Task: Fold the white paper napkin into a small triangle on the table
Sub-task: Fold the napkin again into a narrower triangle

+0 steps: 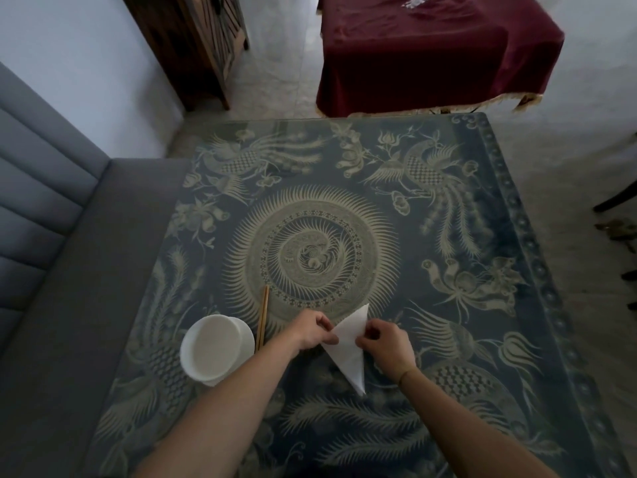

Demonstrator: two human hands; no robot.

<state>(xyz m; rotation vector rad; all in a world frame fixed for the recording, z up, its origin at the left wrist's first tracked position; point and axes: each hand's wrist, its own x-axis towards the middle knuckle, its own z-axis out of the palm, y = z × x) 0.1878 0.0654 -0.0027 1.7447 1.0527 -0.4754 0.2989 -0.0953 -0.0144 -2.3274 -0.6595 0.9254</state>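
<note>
A grey padded sofa [51,236] is filling the left of the frame, and beside it the worktop [465,339], covered in blue cloth with pale phoenix patterns, is taking up the middle. At lower left of centre a white bowl [215,350] is sitting on the cloth, with wooden chopsticks [263,320] lying just to its right. The left hand [312,334] is pinching the left edge of the white paper napkin [350,350] (already a long triangle, one tip pointing toward the upper right). The right hand [387,346], its grip closed narrowly, is holding the napkin's right edge. A maroon-draped table [431,56] is standing at upper right.
</note>
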